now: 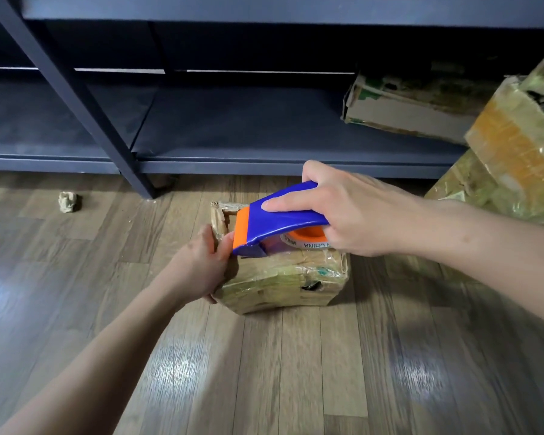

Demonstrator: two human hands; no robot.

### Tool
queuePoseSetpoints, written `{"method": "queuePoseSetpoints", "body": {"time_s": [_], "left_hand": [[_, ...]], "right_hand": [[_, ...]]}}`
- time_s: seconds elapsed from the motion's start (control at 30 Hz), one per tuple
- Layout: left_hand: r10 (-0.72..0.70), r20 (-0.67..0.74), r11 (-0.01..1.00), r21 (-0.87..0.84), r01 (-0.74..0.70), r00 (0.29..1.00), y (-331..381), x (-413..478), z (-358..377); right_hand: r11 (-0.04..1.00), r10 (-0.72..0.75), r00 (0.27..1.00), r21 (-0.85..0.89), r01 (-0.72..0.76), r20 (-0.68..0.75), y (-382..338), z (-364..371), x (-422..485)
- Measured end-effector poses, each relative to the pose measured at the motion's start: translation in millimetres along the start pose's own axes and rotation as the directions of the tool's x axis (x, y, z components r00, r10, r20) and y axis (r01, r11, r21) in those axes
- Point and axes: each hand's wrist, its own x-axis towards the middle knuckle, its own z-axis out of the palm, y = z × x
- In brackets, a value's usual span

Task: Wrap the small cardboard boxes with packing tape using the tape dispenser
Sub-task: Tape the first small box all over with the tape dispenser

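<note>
- Grips the tape dispenser (283, 218) in the right hand (358, 211), fingers curled round its rear, forefinger laid straight along the top.
- Clasps the left side of the cardboard box (289, 277) with the left hand (201, 265), thumb hooked over the rim.
- Aims the dispenser's orange nose lower left, long axis left-right across the box top, frame centre.
- Shows glossy blue plastic; crinkled, tape-shiny, roughly cubic card on the wood-plank floor (264, 372).
- Sits below a dark shelf (264, 127).
</note>
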Motion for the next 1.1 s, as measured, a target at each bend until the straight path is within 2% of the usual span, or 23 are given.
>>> {"method": "queuePoseSetpoints", "body": {"time_s": [0.1,0.17,0.23,0.27,0.33,0.4,0.5,0.57,0.77,0.9,1.1], "left_hand": [[-0.092,0.036,0.969,0.234,0.081,0.995,2.3,5.4,-1.6],[-0.023,0.083,0.916,0.401,-0.013,0.996,-4.0,9.7,-4.6],[0.011,0.115,0.881,0.470,-0.064,0.993,-6.4,14.2,-6.3],[-0.044,0.140,0.919,0.394,-0.015,0.989,-4.3,14.3,-4.7],[-0.036,0.068,0.969,0.247,0.018,0.997,-1.5,15.5,-0.8],[-0.063,0.039,0.967,0.248,0.052,0.997,5.1,11.9,-0.2],[-0.001,0.096,0.946,0.322,-0.030,0.995,1.7,12.1,-2.0],[-0.056,0.081,0.991,0.127,0.046,0.995,4.3,11.9,-7.3],[-0.004,0.146,0.970,-0.241,0.039,0.989,13.1,-0.8,-3.7],[-0.037,0.102,0.962,-0.264,0.063,0.994,11.9,9.4,-0.3],[-0.093,0.102,0.954,-0.277,0.118,0.990,3.5,26.5,-2.8]], "right_hand": [[0.999,-0.015,1.000,-0.046,0.015,0.003,0.3,-1.9,-1.4],[0.998,-0.016,1.000,-0.067,0.017,0.020,1.6,-4.5,-2.2],[0.998,-0.001,0.999,-0.058,0.003,0.043,2.8,-9.7,-3.9],[0.999,0.006,0.998,-0.042,-0.004,0.056,4.1,-12.8,-5.6],[1.000,0.019,0.997,0.000,-0.019,0.068,8.9,-19.9,-10.7],[0.999,0.041,0.997,0.030,-0.043,0.064,16.8,-25.5,-18.6],[0.997,0.063,0.995,0.036,-0.066,0.079,20.8,-25.5,-27.1],[0.996,0.069,0.995,0.051,-0.073,0.068,19.5,-23.4,-26.5],[0.989,0.070,0.997,0.127,-0.073,0.029,17.1,-20.0,-18.0],[0.984,0.052,0.998,0.168,-0.055,0.022,6.0,-35.1,-5.5],[0.993,0.003,1.000,0.120,-0.004,0.012,-13.0,-48.6,15.7]]}}
